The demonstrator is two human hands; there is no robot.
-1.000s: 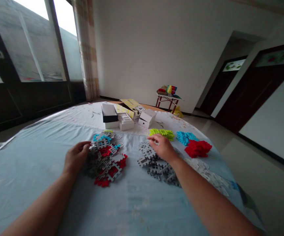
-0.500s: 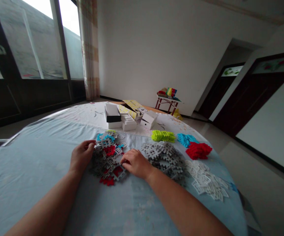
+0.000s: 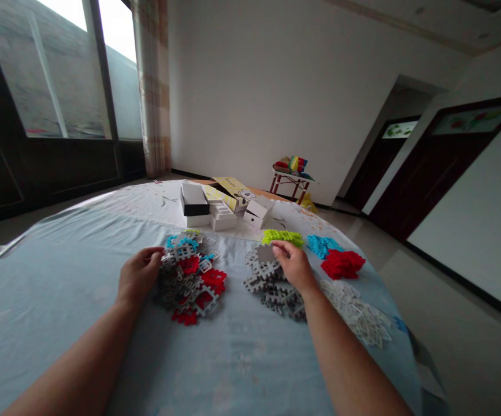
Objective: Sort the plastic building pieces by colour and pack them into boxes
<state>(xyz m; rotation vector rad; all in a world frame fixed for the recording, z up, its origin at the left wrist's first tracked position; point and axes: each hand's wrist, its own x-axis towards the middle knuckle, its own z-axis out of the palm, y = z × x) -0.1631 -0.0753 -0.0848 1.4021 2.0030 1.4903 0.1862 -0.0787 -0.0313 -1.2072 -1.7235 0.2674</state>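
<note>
Fingers (image 3: 284,252) of the right hand (image 3: 294,267) are pinched on one grey piece (image 3: 266,253), held just over the far edge of the grey pile (image 3: 271,288). Half a second ago that hand was down on the mixed pile (image 3: 192,278), so it's swung across. Left hand (image 3: 140,274) hasn't budged: loosely curled, fingertips on the mixed pile's left edge, can't tell if it's gripping anything. White pile (image 3: 360,315), red pile (image 3: 342,264), blue pile (image 3: 323,244) and lime pile (image 3: 282,237) sit right of the grey one. White boxes (image 3: 215,208) stand at the back, can't see what's in them
</note>
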